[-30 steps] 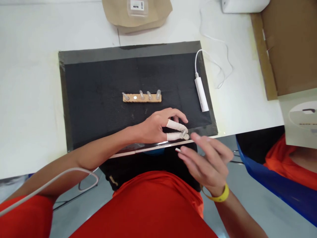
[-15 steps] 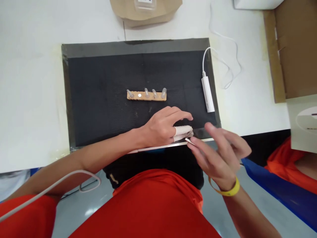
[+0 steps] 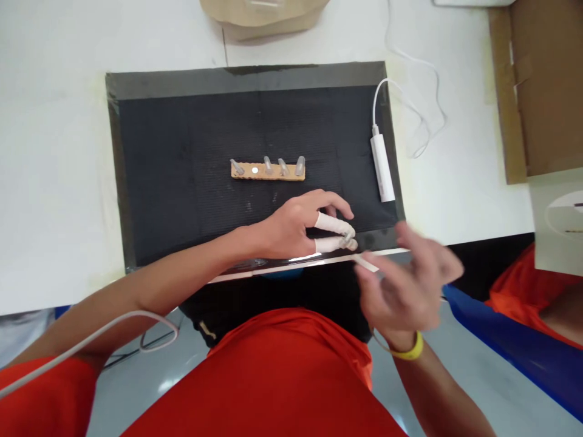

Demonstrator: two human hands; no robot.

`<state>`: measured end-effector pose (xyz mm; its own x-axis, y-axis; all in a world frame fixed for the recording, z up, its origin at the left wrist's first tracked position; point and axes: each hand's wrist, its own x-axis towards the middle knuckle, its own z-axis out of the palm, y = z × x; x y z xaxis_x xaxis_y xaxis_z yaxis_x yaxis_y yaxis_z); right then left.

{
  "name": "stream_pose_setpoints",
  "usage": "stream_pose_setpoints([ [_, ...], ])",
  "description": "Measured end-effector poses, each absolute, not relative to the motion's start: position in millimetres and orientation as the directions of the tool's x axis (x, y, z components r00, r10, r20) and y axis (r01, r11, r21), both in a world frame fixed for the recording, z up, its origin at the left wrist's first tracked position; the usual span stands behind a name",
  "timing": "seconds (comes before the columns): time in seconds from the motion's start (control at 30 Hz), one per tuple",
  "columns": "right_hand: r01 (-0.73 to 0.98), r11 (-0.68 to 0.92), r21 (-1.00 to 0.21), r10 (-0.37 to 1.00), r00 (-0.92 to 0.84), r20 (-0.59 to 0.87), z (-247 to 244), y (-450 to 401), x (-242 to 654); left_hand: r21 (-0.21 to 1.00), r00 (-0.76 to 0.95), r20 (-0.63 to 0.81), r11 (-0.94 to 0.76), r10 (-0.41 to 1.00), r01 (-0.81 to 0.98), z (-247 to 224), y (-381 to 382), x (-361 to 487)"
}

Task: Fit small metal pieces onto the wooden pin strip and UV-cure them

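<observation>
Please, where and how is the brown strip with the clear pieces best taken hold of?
I would probably pinch the brown strip by its long edges at the white dot, coming from the near side and above. It lies flat on the black mat, and the clear pieces stick up but leave a gap there.

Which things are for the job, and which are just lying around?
Looks like part of the job:
left hand, holding a small clear piece, with white finger covers
right hand, holding a thin white strip
brown strip with clear pieces on it

Probably just lying about:
white stick and its cable
brown paper
cardboard on the right
</observation>
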<state>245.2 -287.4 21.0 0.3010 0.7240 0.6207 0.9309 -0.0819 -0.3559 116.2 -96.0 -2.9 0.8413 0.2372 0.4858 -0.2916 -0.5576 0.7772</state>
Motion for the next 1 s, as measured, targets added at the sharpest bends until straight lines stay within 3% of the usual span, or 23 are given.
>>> stream_pose_setpoints([
  [0.07,0.958,-0.021,-0.286,0.722,0.212,0.658,20,-288,240,0.823,0.862,0.446,-0.490,0.240,-0.289,-1,-93,116],
  [0.2,0.881,-0.102,-0.462,0.619,0.420,0.664,17,-286,235,0.875,0.902,0.375,-0.403,0.215,-0.268,3,-88,115],
  [0.33,0.942,-0.015,-0.336,0.677,0.257,0.690,16,-285,231,0.885,0.905,0.376,-0.367,0.198,-0.288,4,-85,114],
  [0.47,0.871,-0.072,-0.487,0.607,0.426,0.671,16,-282,228,0.883,0.907,0.371,-0.378,0.198,-0.279,2,-85,114],
  [0.57,0.930,-0.012,-0.367,0.673,0.279,0.685,17,-281,227,0.886,0.904,0.379,-0.358,0.196,-0.293,2,-86,114],
  [0.73,0.883,-0.076,-0.463,0.618,0.406,0.673,20,-282,224,0.887,0.907,0.374,-0.359,0.193,-0.290,2,-86,114],
  [0.87,0.940,0.004,-0.340,0.696,0.242,0.676,22,-283,223,0.897,0.916,0.355,-0.342,0.184,-0.280,3,-85,114],
  [1.0,0.888,-0.062,-0.456,0.625,0.390,0.676,20,-282,223,0.894,0.918,0.355,-0.351,0.177,-0.278,3,-84,113],
])
